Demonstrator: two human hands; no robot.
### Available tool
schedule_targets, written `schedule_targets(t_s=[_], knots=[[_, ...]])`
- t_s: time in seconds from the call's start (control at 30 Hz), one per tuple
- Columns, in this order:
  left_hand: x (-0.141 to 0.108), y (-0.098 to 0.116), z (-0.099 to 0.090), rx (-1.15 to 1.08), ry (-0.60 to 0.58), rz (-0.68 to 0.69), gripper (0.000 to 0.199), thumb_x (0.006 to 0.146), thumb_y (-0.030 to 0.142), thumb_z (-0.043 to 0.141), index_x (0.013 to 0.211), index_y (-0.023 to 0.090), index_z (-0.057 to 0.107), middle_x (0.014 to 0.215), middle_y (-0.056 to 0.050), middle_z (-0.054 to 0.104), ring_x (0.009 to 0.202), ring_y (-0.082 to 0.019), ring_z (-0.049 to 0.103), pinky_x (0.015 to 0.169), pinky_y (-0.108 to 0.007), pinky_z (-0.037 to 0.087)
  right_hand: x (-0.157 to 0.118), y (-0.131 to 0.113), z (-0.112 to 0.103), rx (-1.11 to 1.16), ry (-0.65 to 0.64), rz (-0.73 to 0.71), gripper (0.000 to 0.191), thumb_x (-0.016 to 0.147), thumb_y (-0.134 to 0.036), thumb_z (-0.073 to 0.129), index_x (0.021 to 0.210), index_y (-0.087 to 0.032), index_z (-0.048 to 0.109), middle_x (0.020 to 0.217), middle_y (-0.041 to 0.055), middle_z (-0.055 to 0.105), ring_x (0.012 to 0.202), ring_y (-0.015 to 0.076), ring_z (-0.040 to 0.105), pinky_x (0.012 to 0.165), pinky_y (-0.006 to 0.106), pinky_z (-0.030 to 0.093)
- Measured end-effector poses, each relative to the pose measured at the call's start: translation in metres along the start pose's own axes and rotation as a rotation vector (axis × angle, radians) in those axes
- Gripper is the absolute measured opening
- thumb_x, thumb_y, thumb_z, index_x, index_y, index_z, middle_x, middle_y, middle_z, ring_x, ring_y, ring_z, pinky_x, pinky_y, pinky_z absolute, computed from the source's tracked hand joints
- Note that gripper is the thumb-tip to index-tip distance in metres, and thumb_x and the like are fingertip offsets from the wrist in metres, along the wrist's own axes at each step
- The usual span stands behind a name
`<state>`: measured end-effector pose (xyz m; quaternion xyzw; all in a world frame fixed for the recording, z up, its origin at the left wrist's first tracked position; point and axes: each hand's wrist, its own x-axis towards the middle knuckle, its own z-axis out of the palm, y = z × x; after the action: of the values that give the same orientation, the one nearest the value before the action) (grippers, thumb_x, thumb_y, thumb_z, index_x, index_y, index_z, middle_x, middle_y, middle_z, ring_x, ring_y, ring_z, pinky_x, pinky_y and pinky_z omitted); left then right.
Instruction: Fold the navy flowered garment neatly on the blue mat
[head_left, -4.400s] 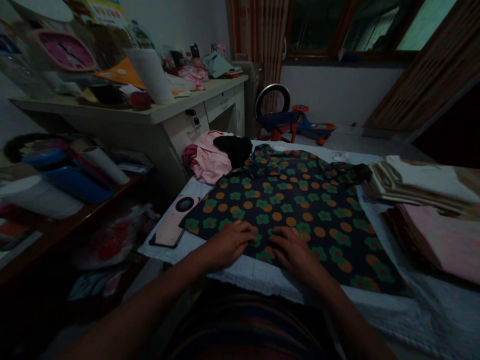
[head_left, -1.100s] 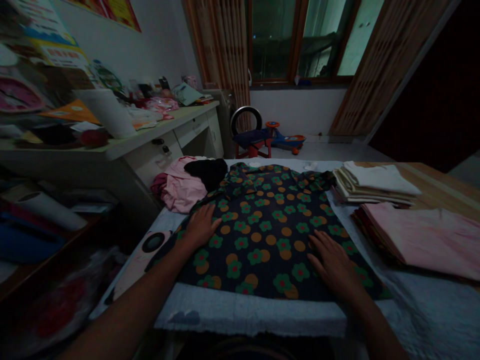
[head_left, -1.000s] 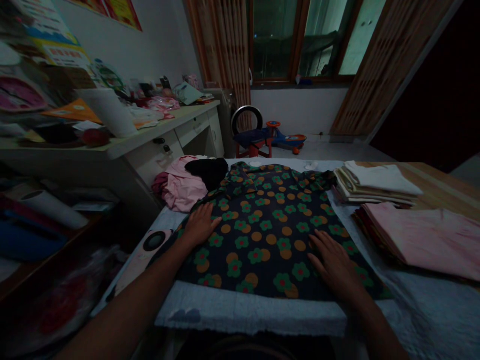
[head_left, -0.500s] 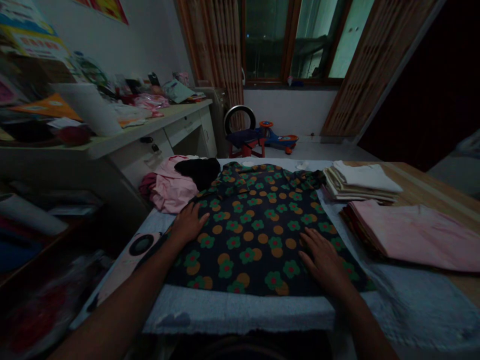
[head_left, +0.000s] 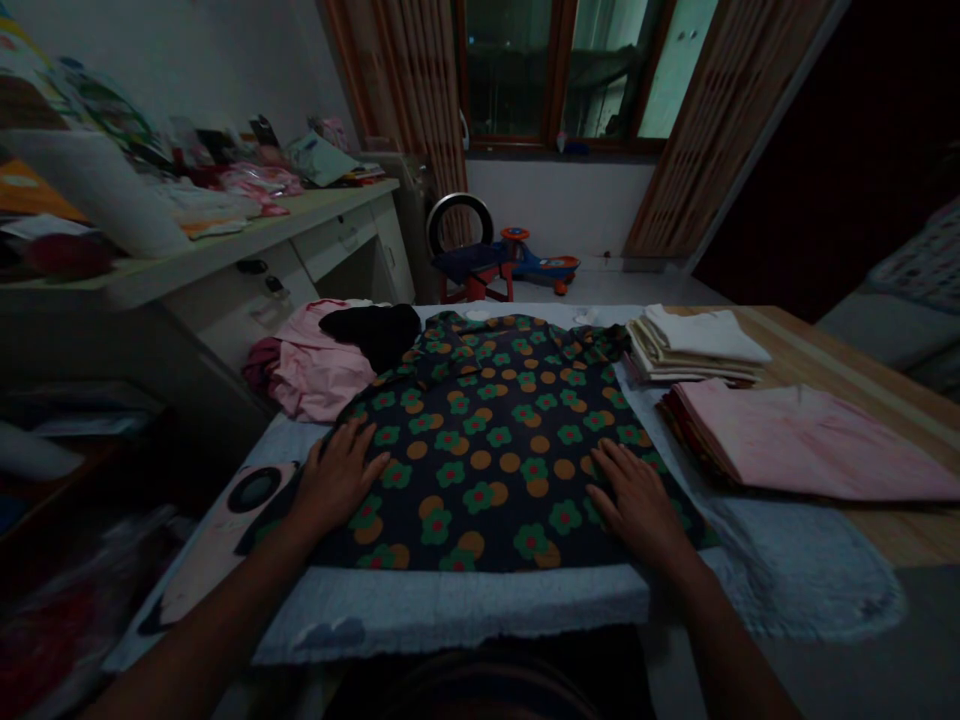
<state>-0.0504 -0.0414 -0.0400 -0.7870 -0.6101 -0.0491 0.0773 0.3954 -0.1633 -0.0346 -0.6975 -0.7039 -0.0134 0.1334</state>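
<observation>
A dark garment (head_left: 487,440) printed with green flowers and orange dots lies spread out on the light blue cloth (head_left: 465,610) that covers the table. My left hand (head_left: 341,475) rests flat on its left side, fingers stretched and apart. On the right side, my right hand (head_left: 634,495) lies on the fabric in the same way, palm down with fingers spread. Neither hand grips anything. The garment's far end, with what look like short sleeves, is slightly rumpled.
Crumpled pink cloth (head_left: 319,365) and black cloth (head_left: 379,335) sit at the far left. Folded white clothes (head_left: 697,340) and a folded pink garment (head_left: 810,440) are stacked on the right. A cluttered desk (head_left: 300,225) stands left; a stool (head_left: 472,265) and ride-on toy (head_left: 544,265) are beyond.
My left hand has slid toward me along the garment's left side. My right hand stays near the same spot on the fabric. The view has shifted slightly.
</observation>
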Motion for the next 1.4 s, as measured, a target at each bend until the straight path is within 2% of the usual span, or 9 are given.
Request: schedule_targets(t_s=[0.13, 0.23, 0.33, 0.43, 0.53, 0.67, 0.83, 1.03, 1.4], knots=[[-0.025, 0.002, -0.005, -0.061, 0.112, 0.089, 0.057, 0.095, 0.047, 0.039, 0.139, 0.012, 0.048, 0.152, -0.022, 0.038, 0.141, -0.037, 0.035, 0.11, -0.056, 0.031, -0.009, 0.017, 0.0, 0.041, 0.042, -0.053, 0.05, 0.095, -0.04, 0.046, 0.141, -0.021, 0.05, 0.15, 0.0105, 0.046, 0.139, 0.0301, 0.04, 0.112, 0.052, 0.036], [-0.043, 0.01, -0.018, -0.192, 0.128, 0.17, 0.043, 0.093, 0.041, 0.044, 0.127, 0.017, 0.057, 0.144, -0.017, 0.047, 0.134, -0.034, 0.043, 0.107, -0.05, 0.038, -0.018, 0.028, -0.005, 0.086, 0.078, -0.083, 0.043, 0.094, -0.037, 0.047, 0.131, -0.019, 0.057, 0.143, 0.0136, 0.052, 0.132, 0.0301, 0.047, 0.109, 0.052, 0.039], [-0.06, 0.021, -0.037, -0.366, 0.002, 0.259, 0.026, 0.094, 0.035, 0.043, 0.1, 0.021, 0.064, 0.116, -0.01, 0.061, 0.108, -0.024, 0.059, 0.093, -0.038, 0.049, -0.031, 0.033, -0.019, 0.153, 0.06, -0.102, 0.029, 0.091, -0.034, 0.052, 0.112, -0.018, 0.064, 0.131, 0.0152, 0.058, 0.121, 0.029, 0.054, 0.102, 0.048, 0.045], [-0.073, 0.028, -0.055, -0.481, -0.182, 0.32, 0.023, 0.093, 0.031, 0.042, 0.086, 0.021, 0.062, 0.094, -0.006, 0.062, 0.09, -0.019, 0.061, 0.079, -0.029, 0.051, -0.043, 0.03, -0.039, 0.203, -0.047, -0.151, 0.015, 0.087, -0.027, 0.055, 0.098, -0.021, 0.064, 0.118, 0.0114, 0.06, 0.111, 0.0255, 0.057, 0.094, 0.043, 0.049], [-0.077, 0.025, -0.066, -0.49, -0.297, 0.351, 0.018, 0.087, 0.031, 0.05, 0.092, 0.023, 0.064, 0.098, -0.004, 0.064, 0.095, -0.02, 0.061, 0.082, -0.029, 0.051, -0.051, 0.022, -0.057, 0.188, -0.157, -0.193, 0.019, 0.083, -0.019, 0.055, 0.1, -0.023, 0.062, 0.113, 0.0087, 0.059, 0.105, 0.0237, 0.056, 0.09, 0.041, 0.048], [-0.075, 0.018, -0.068, -0.406, -0.36, 0.378, 0.03, 0.078, 0.021, 0.051, 0.105, 0.025, 0.065, 0.114, -0.005, 0.063, 0.11, -0.023, 0.059, 0.093, -0.033, 0.048, -0.052, 0.013, -0.069, 0.129, -0.227, -0.221, 0.028, 0.079, -0.013, 0.055, 0.105, -0.022, 0.06, 0.113, 0.0079, 0.057, 0.103, 0.0227, 0.056, 0.087, 0.037, 0.047], [-0.075, 0.027, -0.074, -0.262, -0.425, 0.378, 0.045, 0.072, 0.008, 0.047, 0.112, 0.024, 0.061, 0.111, -0.006, 0.062, 0.105, -0.022, 0.06, 0.092, -0.034, 0.047, -0.05, 0.009, -0.072, 0.055, -0.26, -0.246, 0.033, 0.078, -0.006, 0.054, 0.107, -0.021, 0.059, 0.109, 0.0072, 0.058, 0.102, 0.0215, 0.055, 0.087, 0.034, 0.046], [-0.077, 0.044, -0.081, -0.13, -0.414, 0.369, 0.04, 0.073, 0.007, 0.046, 0.107, 0.021, 0.062, 0.104, -0.009, 0.063, 0.099, -0.025, 0.061, 0.084, -0.038, 0.048, -0.049, 0.004, -0.07, -0.052, -0.26, -0.268, 0.035, 0.075, -0.001, 0.053, 0.105, -0.018, 0.061, 0.105, 0.0085, 0.059, 0.098, 0.0231, 0.055, 0.084, 0.034, 0.046], [-0.082, 0.045, -0.062, -0.1, -0.258, 0.314, 0.025, 0.082, 0.014, 0.045, 0.099, 0.019, 0.062, 0.099, -0.009, 0.062, 0.093, -0.026, 0.06, 0.078, -0.039, 0.047, -0.049, -0.006, -0.066, -0.133, -0.211, -0.233, 0.029, 0.075, 0.0, 0.05, 0.096, -0.018, 0.061, 0.1, 0.0086, 0.061, 0.094, 0.0233, 0.054, 0.081, 0.034, 0.044]])
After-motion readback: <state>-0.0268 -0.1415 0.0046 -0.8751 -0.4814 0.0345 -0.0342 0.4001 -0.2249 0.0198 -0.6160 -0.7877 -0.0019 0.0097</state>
